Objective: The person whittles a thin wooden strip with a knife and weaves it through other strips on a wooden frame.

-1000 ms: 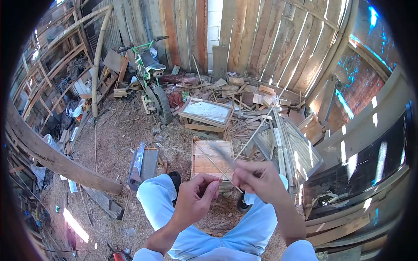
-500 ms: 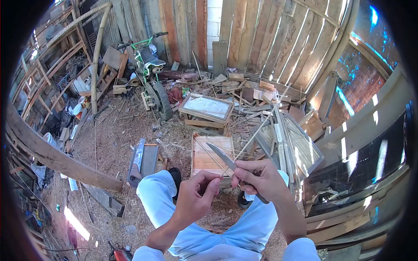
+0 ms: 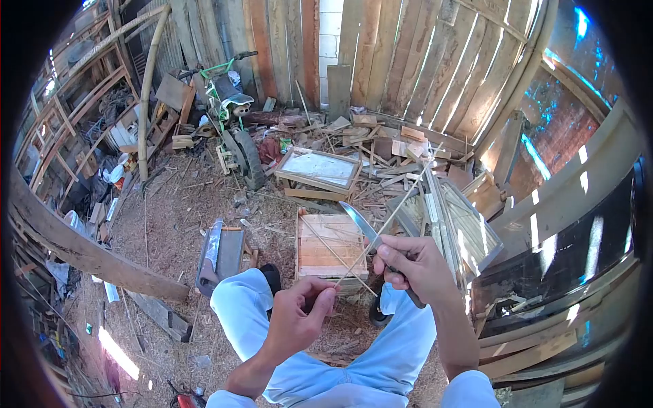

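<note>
My left hand pinches the lower end of a long thin wooden strip, possibly bamboo, which slants away to the upper right. Closed around the handle of a knife is my right hand. The blade points up and to the left and lies against or very near the strip; exact contact is hard to make out. Beneath both hands stands a low slatted wooden box, with another thin stick lying across its top.
A handsaw rests on a small bench to the left. A framed panel, scrap wood and a small motorbike are farther back. Long boards lean at the right; a thick beam crosses the left.
My right hand and the knife have shifted slightly right along the strip, away from my left hand. The left hand has dropped a little. The view has tilted slightly.
</note>
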`<state>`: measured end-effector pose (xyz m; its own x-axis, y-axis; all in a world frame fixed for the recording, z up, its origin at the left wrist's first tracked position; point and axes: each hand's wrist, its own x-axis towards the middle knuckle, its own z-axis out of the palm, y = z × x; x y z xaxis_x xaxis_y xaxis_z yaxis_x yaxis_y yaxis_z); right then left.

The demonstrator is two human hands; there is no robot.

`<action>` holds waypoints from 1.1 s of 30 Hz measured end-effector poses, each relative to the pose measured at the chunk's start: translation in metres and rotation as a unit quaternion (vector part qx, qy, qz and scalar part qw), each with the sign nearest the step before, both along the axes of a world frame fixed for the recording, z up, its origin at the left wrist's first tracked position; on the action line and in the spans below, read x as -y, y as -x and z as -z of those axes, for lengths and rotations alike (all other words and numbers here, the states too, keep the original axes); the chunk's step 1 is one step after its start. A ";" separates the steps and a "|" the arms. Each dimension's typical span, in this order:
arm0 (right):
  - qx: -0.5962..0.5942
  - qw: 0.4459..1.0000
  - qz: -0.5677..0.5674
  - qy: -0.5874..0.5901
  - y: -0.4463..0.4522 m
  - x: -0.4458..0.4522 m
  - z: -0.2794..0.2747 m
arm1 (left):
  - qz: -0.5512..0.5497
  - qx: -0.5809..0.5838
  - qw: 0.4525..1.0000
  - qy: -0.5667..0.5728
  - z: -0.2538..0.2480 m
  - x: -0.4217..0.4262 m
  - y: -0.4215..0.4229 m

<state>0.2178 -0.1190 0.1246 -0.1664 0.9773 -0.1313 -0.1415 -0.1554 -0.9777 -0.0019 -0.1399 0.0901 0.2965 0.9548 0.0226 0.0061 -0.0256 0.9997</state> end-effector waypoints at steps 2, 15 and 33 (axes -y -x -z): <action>-0.013 1.000 0.002 -0.003 -0.002 -0.001 -0.002 | 0.001 -0.003 1.000 -0.005 -0.001 0.000 0.000; -0.010 0.995 0.098 -0.028 -0.023 -0.018 -0.005 | 0.025 -0.002 1.000 0.010 0.017 -0.018 0.016; -0.032 0.962 0.248 -0.109 -0.074 -0.038 -0.011 | 0.013 0.024 0.998 0.051 0.028 -0.029 0.032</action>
